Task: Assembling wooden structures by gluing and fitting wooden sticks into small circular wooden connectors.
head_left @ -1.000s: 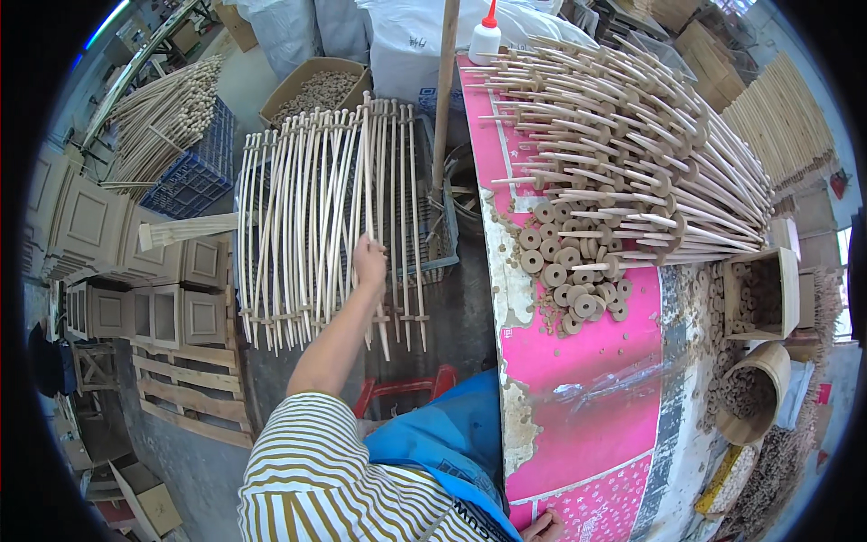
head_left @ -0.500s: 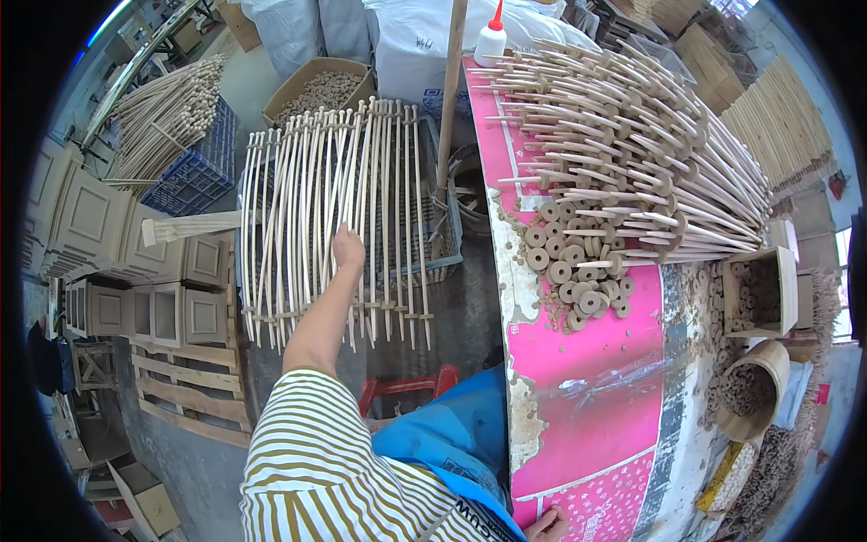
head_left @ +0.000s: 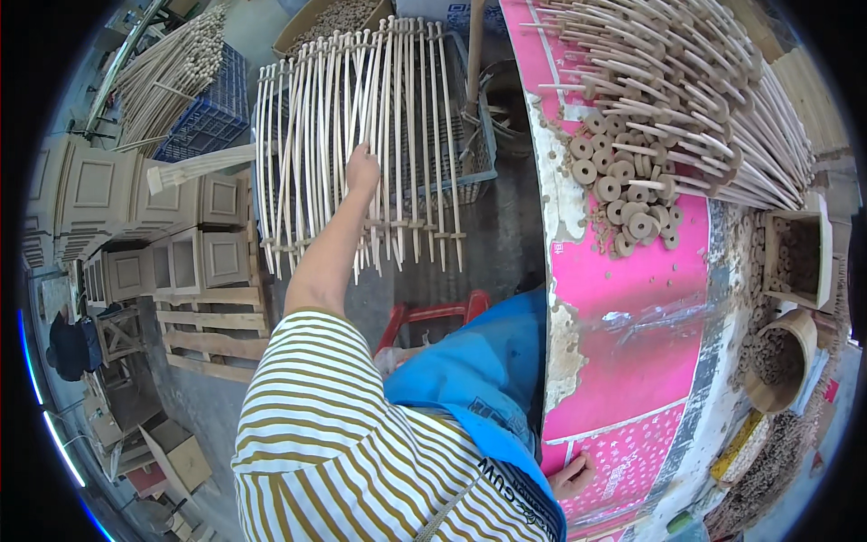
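The left hand [head_left: 363, 168] reaches out over a rack of thin wooden rods [head_left: 361, 135], the fingers lying on the rods near the rack's middle; from above only the back of the hand shows, so whether the fingers curl around a rod or merely press on it cannot be told. The rods run away from the fingertips toward the top of the view and back past the wrist toward the person, tied by crosswise slats, and the forearm covers several of them. Beyond the fingertips a cardboard box of small pieces [head_left: 334, 18] is cut off by the upper edge. To the left of the fingers sit a blue crate [head_left: 203, 126] loaded with more sticks and a stack of pale wooden boxes [head_left: 153, 235]. To their right stands a pink-covered table [head_left: 632, 343], bearing a heap of rods with round wooden discs [head_left: 686, 99] on its far part. The right hand [head_left: 575, 472] rests on the table's near edge, low in the view; only a few loosely bent fingers show, holding nothing, the rest hidden behind a blue apron [head_left: 479, 370] and the striped shirt [head_left: 343, 452]. A red stool [head_left: 432, 316] peeks out beneath the left arm, mostly concealed.
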Demonstrator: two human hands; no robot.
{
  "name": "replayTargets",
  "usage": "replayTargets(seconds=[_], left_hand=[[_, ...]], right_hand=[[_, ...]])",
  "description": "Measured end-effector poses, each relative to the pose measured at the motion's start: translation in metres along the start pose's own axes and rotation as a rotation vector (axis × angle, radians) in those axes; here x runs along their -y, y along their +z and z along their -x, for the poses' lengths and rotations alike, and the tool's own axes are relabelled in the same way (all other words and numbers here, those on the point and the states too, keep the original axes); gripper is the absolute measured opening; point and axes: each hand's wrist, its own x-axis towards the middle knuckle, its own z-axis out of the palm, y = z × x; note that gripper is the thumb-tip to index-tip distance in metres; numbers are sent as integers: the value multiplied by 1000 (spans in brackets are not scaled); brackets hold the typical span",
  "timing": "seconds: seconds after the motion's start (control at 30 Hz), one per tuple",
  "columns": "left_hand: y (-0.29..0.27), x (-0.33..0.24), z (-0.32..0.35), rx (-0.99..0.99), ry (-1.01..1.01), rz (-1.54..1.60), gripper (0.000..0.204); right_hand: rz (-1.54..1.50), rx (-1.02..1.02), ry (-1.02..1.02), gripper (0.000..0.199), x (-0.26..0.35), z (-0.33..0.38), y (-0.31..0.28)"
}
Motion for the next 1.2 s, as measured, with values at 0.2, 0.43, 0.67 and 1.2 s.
replayTargets(seconds=[0.2,0.43,0.67,1.2], left_hand=[[-29,-24,30,-206,109,63,33],[-64,-82,112,110,640,435,34],[-17,-211,316,623,1183,509,32],[1,-229,470,1047,1684,126,33]], right_hand=[[23,9,-11,17,0,-3,-7],[-90,70,254,18,3,-3,-6],[517,-556,242,29,-86,11,-174],[53,-748,639,24,-179,85,-257]])
